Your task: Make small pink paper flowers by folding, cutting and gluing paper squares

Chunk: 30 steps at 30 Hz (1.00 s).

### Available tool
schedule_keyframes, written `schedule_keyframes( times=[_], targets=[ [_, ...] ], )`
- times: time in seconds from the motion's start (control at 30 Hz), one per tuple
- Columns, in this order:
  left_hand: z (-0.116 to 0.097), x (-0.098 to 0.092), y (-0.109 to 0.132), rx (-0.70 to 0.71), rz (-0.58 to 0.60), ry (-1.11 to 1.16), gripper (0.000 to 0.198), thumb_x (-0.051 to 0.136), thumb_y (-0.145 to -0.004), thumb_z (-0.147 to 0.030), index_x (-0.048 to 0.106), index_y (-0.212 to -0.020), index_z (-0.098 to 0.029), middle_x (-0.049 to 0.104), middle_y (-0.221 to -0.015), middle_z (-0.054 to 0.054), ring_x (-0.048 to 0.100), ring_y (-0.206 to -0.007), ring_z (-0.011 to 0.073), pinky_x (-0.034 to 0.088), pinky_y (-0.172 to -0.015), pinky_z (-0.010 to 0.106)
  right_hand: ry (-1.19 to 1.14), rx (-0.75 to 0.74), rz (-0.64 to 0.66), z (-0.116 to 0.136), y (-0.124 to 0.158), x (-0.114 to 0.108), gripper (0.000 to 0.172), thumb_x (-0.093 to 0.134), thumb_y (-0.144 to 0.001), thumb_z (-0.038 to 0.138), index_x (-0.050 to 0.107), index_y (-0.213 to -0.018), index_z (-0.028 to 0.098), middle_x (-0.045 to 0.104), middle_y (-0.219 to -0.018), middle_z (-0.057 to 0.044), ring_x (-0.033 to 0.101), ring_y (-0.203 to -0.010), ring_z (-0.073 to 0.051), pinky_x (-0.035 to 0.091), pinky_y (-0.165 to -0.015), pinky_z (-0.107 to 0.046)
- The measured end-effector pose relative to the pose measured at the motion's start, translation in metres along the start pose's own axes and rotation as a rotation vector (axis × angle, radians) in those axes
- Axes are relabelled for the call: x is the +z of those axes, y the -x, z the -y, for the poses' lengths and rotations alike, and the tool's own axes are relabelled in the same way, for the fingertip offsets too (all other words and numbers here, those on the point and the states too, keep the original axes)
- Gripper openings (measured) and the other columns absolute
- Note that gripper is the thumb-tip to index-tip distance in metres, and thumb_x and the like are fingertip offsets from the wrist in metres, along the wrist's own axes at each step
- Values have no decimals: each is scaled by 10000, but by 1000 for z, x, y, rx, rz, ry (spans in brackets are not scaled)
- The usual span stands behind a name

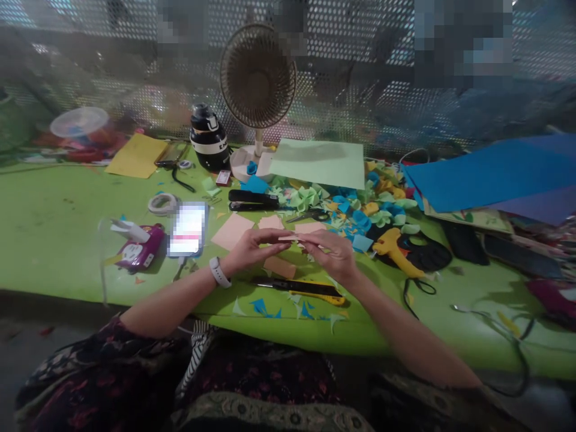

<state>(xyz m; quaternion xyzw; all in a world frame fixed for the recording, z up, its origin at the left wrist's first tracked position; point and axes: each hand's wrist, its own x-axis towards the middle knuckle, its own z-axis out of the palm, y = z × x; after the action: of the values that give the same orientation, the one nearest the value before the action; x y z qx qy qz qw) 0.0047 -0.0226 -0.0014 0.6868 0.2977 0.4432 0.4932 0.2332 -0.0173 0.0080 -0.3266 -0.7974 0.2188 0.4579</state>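
Note:
My left hand point(254, 247) and my right hand point(330, 255) meet over the green table point(54, 228), both pinched on a small peach paper piece point(292, 238) held edge-on between the fingertips. A white watch point(219, 272) is on my left wrist. More peach paper squares point(233, 230) lie flat just behind and under the hands. A yellow-handled utility knife point(306, 288) lies on the table right below my hands.
A phone point(188, 228), tape roll point(162, 203), black stapler point(252, 200), scissors point(310, 214), yellow glue gun point(396, 249), a pile of folded blue, green and yellow paper bits point(364, 201), a small fan point(257, 78), blue sheets point(486, 171) at right. Paper scraps point(270, 309) near the front edge.

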Motion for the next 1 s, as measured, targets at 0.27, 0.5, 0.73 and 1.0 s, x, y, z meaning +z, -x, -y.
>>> schedule_keyframes(
  times=[0.27, 0.5, 0.73, 1.0],
  targets=[
    [-6, 3, 1, -38, -104, -56, 183, 746, -844, -349, 807, -949, -212, 796, -975, 86, 756, -894, 199, 631, -836, 346, -89, 136, 108, 6, 8, 1, 215, 628, -939, 405, 791, -1026, 295, 782, -886, -43, 717, -728, -191, 619, -719, -367],
    [-5, 7, 4, -30, -192, -24, 225, 810, -784, -397, 794, -871, -190, 785, -854, 78, 726, -781, 170, 607, -729, 292, -196, 187, 69, 13, 9, 2, 273, 642, -928, 479, 774, -921, 239, 764, -847, -39, 668, -559, -135, 583, -579, -301],
    [-2, 9, 5, -89, -264, 55, 303, 868, -718, -400, 716, -764, -141, 744, -725, 59, 707, -667, 146, 587, -641, 255, -228, 345, 22, 16, 8, 10, 376, 653, -888, 570, 675, -878, 195, 714, -775, -30, 664, -541, -134, 560, -522, -267],
    [-3, 16, 4, -165, -219, 259, 521, 863, -733, -390, 580, -1106, -161, 749, -752, 18, 756, -725, 165, 624, -687, 259, -283, 459, -43, 16, 10, 18, 409, 696, -830, 609, 545, -876, 232, 655, -822, -17, 671, -615, -150, 588, -500, -272]
  ],
)
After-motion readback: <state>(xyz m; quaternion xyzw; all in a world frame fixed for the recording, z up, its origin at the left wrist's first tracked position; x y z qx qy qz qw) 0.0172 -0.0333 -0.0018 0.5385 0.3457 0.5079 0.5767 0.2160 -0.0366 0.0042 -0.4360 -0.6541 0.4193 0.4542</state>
